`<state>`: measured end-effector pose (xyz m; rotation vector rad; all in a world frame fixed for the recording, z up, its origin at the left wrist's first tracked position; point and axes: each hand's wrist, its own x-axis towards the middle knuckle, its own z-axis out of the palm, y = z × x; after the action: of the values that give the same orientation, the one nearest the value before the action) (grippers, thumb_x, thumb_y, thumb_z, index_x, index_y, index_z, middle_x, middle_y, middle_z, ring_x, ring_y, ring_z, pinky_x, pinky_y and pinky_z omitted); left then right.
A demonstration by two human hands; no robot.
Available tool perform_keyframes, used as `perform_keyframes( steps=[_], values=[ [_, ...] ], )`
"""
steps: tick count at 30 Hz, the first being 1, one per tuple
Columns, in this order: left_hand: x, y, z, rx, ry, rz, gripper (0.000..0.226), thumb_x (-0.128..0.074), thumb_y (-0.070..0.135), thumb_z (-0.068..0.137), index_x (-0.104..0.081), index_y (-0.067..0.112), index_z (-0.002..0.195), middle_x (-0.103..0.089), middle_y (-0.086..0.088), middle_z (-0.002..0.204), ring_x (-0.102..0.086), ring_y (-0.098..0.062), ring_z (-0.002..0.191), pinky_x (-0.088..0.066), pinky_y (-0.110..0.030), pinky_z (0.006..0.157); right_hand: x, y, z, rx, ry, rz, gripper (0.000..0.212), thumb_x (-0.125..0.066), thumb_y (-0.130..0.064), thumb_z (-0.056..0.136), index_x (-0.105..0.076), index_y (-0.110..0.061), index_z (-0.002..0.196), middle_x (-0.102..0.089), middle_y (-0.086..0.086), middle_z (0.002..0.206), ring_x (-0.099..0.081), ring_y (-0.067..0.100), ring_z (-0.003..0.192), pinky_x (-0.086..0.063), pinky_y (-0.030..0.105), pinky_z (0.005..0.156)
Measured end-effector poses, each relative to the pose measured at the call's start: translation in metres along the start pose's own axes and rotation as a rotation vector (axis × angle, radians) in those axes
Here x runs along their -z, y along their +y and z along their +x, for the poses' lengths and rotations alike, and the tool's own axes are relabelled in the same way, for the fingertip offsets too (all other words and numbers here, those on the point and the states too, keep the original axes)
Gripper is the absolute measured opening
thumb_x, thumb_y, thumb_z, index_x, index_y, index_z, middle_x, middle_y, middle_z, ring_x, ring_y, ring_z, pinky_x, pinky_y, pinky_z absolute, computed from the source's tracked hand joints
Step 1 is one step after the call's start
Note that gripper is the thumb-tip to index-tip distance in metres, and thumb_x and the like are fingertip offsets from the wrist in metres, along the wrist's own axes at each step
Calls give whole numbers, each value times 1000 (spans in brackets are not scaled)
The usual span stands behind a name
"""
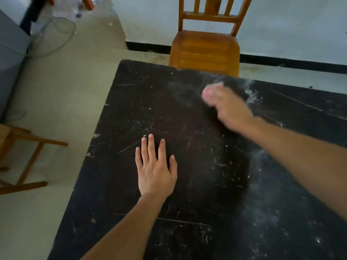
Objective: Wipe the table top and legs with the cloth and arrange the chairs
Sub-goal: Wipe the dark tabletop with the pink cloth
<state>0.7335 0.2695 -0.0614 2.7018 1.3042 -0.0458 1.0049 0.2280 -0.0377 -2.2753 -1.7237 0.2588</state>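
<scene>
The black desk (187,119) fills the middle and lower right of the frame. Its top is scratched and flecked with pale marks, and whitish dust smears (262,166) run down its right side. The left hand (155,171) lies flat on the desk top at lower centre, palm down, with straight, slightly spread fingers that hold nothing. The right hand (227,106) is over the desk near its far edge, at upper right of centre, and is blurred. I cannot tell how far its fingers are curled, or whether a cloth is under them.

A wooden slat-backed chair (206,49) stands at top centre with the front of its seat right at the desk's far edge and its back toward the white wall (291,25). A black skirting strip (281,62) runs along the foot of that wall. At the left edge of the frame, apart from the desk, part of a second wooden chair (24,147) shows its legs and rails. More orange wooden legs (88,2) show at the upper left corner. A thin cable (56,34) loops on the pale floor (65,91) there, beside a grey unit (11,62).
</scene>
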Motion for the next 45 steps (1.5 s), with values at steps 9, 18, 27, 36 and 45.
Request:
perform_keyframes(
  steps=[9, 18, 27, 36, 45],
  values=[
    [3, 1, -1, 8, -12, 18, 58, -27, 46, 94, -45, 14, 139, -29, -16, 154, -20, -32, 144, -23, -51, 115, -15, -55, 2, 197, -84, 56, 58, -49, 15, 84, -55, -9, 136, -48, 9, 146, -38, 26, 139, -29, 40, 117],
    [-1, -1, 1, -1, -3, 19, 55, -30, 46, 95, -44, 16, 139, -29, -15, 154, -21, -32, 144, -19, -49, 115, 40, 28, 95, -409, 110, -232, 25, -60, -1, 90, -61, -9, 114, -58, 12, 118, -58, 30, 108, -49, 39, 91],
    [1, 0, 0, -1, -8, 19, 55, -31, 46, 94, -44, 17, 139, -29, -14, 154, -19, -30, 144, -11, -44, 117, -14, -69, 92, 184, -93, -40, 42, -49, -4, 93, -58, -17, 131, -48, 5, 143, -40, 23, 135, -36, 37, 111],
    [4, -1, 3, 0, -42, -15, 58, -26, 46, 95, -43, 15, 140, -27, -15, 155, -17, -31, 145, -18, -49, 117, 35, -14, 57, -266, 83, -79, 37, -62, -6, 91, -59, -14, 127, -55, 7, 134, -51, 27, 123, -42, 40, 104],
    [7, 0, 3, -16, -65, -91, 55, -33, 40, 98, -30, 15, 147, -14, -15, 159, -5, -31, 147, -6, -49, 119, -39, -153, -185, -155, 106, 166, 65, -49, 13, 77, -51, -9, 138, -51, 12, 141, -48, 31, 129, -44, 46, 105]
  ],
)
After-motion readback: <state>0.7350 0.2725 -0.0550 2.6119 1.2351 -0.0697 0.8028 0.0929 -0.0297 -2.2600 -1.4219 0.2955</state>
